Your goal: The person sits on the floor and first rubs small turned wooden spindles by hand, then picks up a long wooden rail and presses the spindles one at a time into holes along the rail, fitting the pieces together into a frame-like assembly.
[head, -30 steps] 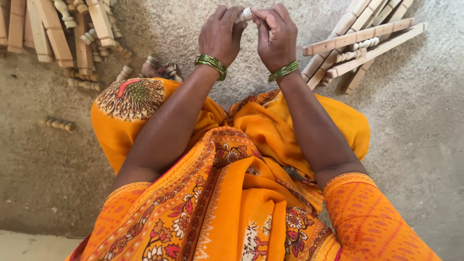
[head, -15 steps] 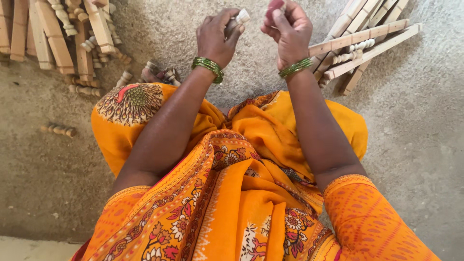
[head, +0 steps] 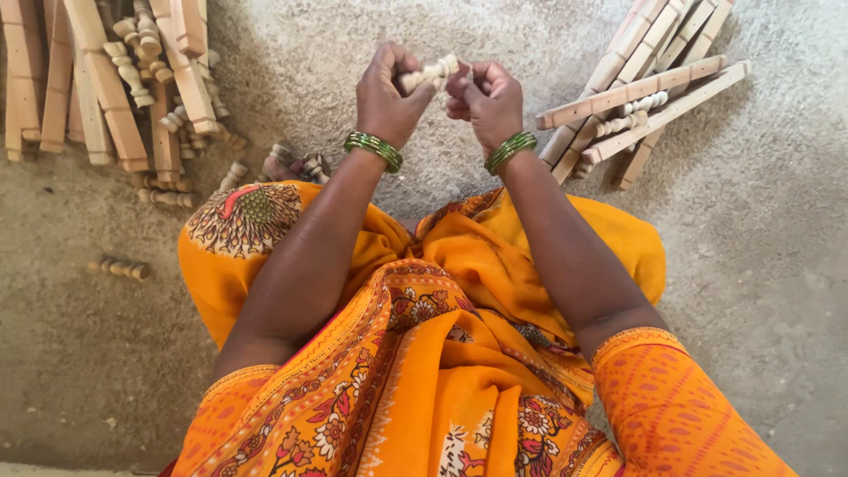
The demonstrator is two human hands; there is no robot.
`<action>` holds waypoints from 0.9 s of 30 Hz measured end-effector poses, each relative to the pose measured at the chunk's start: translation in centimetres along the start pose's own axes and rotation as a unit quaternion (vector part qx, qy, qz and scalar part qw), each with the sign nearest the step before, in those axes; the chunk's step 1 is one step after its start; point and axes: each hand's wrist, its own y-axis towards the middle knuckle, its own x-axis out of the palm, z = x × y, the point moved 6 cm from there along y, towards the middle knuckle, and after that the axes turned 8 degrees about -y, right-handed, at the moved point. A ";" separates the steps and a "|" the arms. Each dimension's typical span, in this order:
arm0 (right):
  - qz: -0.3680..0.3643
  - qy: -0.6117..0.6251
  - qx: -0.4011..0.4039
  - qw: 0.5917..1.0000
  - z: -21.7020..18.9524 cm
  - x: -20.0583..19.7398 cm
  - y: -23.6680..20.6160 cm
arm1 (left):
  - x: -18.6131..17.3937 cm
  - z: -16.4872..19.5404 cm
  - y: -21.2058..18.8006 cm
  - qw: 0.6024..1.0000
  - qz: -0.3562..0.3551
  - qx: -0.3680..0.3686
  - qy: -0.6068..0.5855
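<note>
A: Head view, item one?
B: Left hand (head: pixel 386 93), fingers curled tight around a small turned wooden spindle (head: pixel 430 72), pale, held above the grey floor (head: pixel 777 265) ahead of the knees.

A: Item two?
B: Right hand (head: pixel 488 99), fingers closed, pinching the spindle's other end; both hands meet on it. Green bangles (head: pixel 374 149) on each wrist.

A: Surroundings?
B: Pile of flat wooden slats (head: pixel 106 88) at upper left, mixed with more turned spindles (head: pixel 132 62). Second bundle of slats (head: pixel 645 88) at upper right, near the right hand. One loose spindle (head: pixel 119 267) lies apart at left. Orange patterned cloth (head: pixel 442 371) covers the lap.
</note>
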 end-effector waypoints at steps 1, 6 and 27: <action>-0.007 0.007 -0.026 1.000 -0.3 0.1 -0.1 | 0.2 -0.3 0.0 1.000 -0.010 -0.024 0.015; -0.039 -0.110 -0.225 0.967 -3.5 0.9 -1.4 | 1.0 0.6 -0.6 0.988 -0.066 0.038 0.137; 0.061 -0.360 -0.436 0.822 -7.7 1.2 -4.5 | 1.3 0.8 -1.1 0.981 -0.086 0.097 0.144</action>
